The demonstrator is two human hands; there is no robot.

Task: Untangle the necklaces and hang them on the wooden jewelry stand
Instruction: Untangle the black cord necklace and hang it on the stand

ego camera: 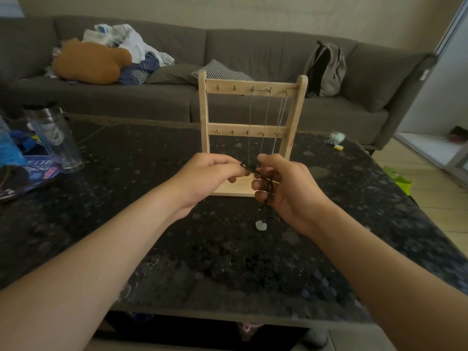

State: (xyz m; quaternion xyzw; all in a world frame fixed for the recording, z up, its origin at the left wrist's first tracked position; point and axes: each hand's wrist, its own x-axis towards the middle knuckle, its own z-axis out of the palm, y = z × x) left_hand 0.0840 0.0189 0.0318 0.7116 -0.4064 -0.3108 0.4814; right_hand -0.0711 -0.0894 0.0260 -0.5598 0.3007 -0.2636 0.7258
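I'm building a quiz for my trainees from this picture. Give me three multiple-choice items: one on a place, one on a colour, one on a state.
1. Where on the stand do the thin chains hang?
A. Hooks toward the right of the top rail.
B. Hooks on the left of the lower rail.
C. The base.

2. What colour is the cord in the hands?
A. White.
B. Black.
C. Red.

3. What are the hands doing?
A. Both lie open and idle.
B. Only the left one holds the cord.
C. Both hold the cord.

Answers:
1 A: the chains drop from the top rail's right-hand hooks.
2 B: the cord looks black against the fingers.
3 C: the left hand pinches it, and the right hand has it looped over curled fingers.
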